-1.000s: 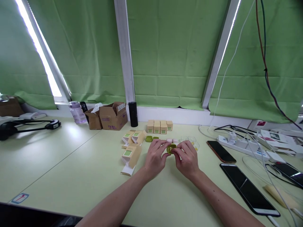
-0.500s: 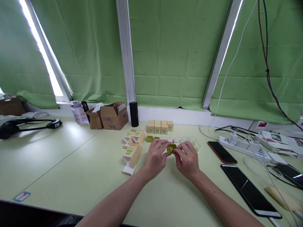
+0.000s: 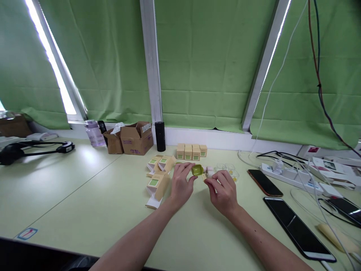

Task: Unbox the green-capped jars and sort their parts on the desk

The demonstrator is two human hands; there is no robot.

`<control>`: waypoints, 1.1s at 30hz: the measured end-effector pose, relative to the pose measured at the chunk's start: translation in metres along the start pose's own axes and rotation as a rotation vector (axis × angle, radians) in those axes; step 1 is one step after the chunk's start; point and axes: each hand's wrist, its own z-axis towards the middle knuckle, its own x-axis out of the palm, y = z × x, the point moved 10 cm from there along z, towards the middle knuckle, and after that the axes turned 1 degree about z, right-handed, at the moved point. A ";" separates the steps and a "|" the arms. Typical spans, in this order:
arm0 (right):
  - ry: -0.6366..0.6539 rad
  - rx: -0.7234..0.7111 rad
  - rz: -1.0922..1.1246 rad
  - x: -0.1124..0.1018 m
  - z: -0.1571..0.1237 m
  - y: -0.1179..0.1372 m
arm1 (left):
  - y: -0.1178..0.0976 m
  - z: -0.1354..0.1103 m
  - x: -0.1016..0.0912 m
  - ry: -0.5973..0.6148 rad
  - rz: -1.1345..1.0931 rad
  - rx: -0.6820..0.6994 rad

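Note:
My left hand (image 3: 182, 182) pinches a small olive-green square case (image 3: 197, 170), its hollow side facing me. A short gap to the right, my right hand (image 3: 224, 189) holds a tiny cream-coloured piece (image 3: 204, 177) between thumb and fingertips; its exact kind is too small to tell. Behind the hands lie small pale pink pieces (image 3: 209, 169) and clear round plastic cups (image 3: 229, 168) with yellow spots in them. Opened small kraft boxes (image 3: 158, 184) with green labels lie left of my left hand. Several closed kraft boxes (image 3: 188, 151) stand in a row farther back.
Two phones (image 3: 265, 182) and a power strip (image 3: 290, 175) with tangled cables are on the right. Along the back stand a black cylinder (image 3: 160, 136), open cardboard boxes (image 3: 137, 139) and a purple bottle (image 3: 95, 133). A black headset (image 3: 34, 148) lies far left.
My hands have moved apart. The green case has shifted left with my left hand, and the cream piece is now separate from it in my right fingers.

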 end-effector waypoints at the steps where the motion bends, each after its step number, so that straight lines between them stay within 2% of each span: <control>1: 0.002 0.004 0.003 0.001 -0.001 -0.001 | 0.003 0.001 -0.002 -0.018 -0.005 -0.028; 7: 0.087 0.055 0.028 0.020 -0.007 -0.015 | 0.023 0.006 -0.019 -0.131 -0.031 -0.211; 13: 0.303 0.165 -0.022 0.067 -0.010 -0.038 | 0.044 0.005 -0.023 -0.170 -0.091 -0.374; 18: 0.463 0.255 -0.185 0.107 -0.011 -0.057 | 0.047 0.005 -0.023 -0.195 -0.120 -0.392; 21: 0.495 0.262 -0.236 0.123 -0.012 -0.060 | 0.048 0.004 -0.023 -0.196 -0.120 -0.399; 26: 0.498 0.269 -0.254 0.134 -0.017 -0.062 | 0.046 0.004 -0.023 -0.198 -0.132 -0.392; 33: 0.485 0.263 -0.290 0.130 -0.017 -0.057 | 0.047 0.004 -0.023 -0.197 -0.136 -0.412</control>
